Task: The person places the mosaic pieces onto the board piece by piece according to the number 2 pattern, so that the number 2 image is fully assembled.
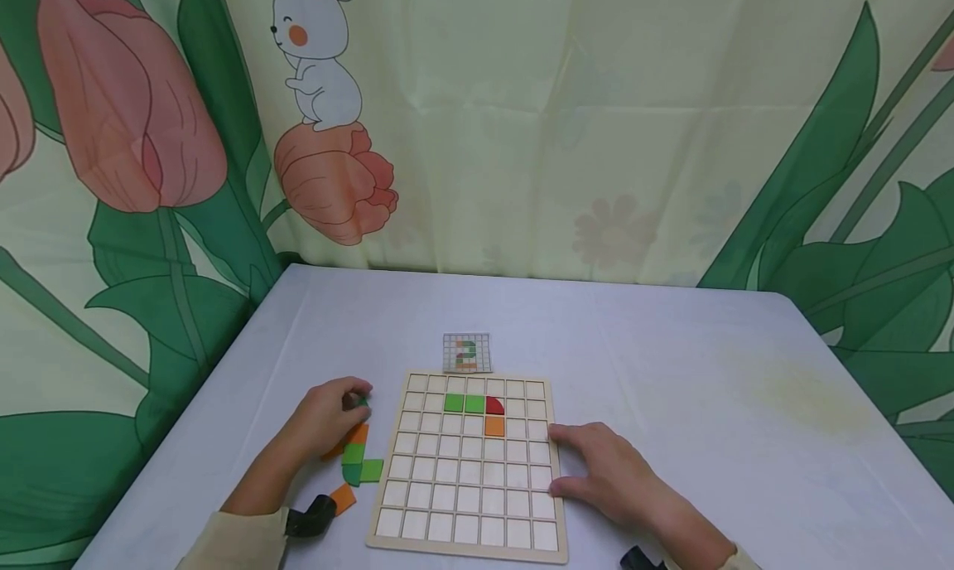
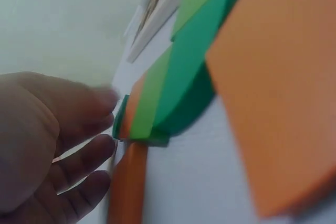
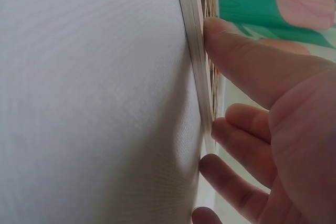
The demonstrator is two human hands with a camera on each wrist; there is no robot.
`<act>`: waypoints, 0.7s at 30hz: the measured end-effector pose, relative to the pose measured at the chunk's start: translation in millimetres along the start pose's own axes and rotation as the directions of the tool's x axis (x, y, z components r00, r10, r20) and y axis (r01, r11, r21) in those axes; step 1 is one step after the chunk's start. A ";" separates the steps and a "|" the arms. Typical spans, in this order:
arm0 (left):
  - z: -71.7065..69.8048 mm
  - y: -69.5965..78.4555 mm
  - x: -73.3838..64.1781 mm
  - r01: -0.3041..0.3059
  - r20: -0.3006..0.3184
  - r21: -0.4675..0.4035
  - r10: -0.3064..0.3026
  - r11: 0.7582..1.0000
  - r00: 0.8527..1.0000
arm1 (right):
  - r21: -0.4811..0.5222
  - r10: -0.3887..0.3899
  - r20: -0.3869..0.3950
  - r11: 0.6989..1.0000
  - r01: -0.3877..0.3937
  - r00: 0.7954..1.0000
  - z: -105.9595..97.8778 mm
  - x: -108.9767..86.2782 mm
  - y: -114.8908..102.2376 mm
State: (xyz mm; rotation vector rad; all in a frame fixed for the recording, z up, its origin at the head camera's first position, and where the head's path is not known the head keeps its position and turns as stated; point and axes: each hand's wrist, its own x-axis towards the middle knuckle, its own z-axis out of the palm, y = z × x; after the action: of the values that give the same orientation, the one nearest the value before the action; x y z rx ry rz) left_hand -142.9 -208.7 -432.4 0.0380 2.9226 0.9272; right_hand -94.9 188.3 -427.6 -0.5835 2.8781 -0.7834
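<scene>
My left hand (image 1: 328, 417) is over a cluster of flat pieces left of the board, with thumb and fingertips right at a dark green piece (image 2: 122, 118). Below it lie orange (image 1: 359, 434), light green (image 1: 354, 453) and dark green rounded (image 1: 352, 474) pieces in a row. The wooden grid board (image 1: 460, 449) holds two light green squares (image 1: 464, 403), a red rounded piece (image 1: 494, 405) and an orange square (image 1: 494, 426) in its upper cells. My right hand (image 1: 607, 470) touches the board's right edge, thumb and fingers extended and spread along it.
Behind the board lies a small pattern card (image 1: 467, 353) with a coloured figure on a grid. Another light green square (image 1: 371, 470) sits beside the board's left edge, and a loose orange piece (image 1: 343, 499) is near my left wrist. A printed curtain (image 1: 484, 123) hangs behind the white table (image 1: 671, 371).
</scene>
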 end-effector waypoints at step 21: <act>-7.2 -10.4 1.3 0.043 0.031 -0.015 -0.042 0.999 0.999 | -0.007 -0.030 -0.004 1.000 0.030 1.000 -3.0 -1.3 1.6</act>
State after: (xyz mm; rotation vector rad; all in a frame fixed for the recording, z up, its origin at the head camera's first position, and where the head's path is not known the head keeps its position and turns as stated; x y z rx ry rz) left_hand -144.8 -221.3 -432.6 -0.0105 2.8762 0.9346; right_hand -94.8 191.4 -425.7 -0.6273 2.8838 -0.7802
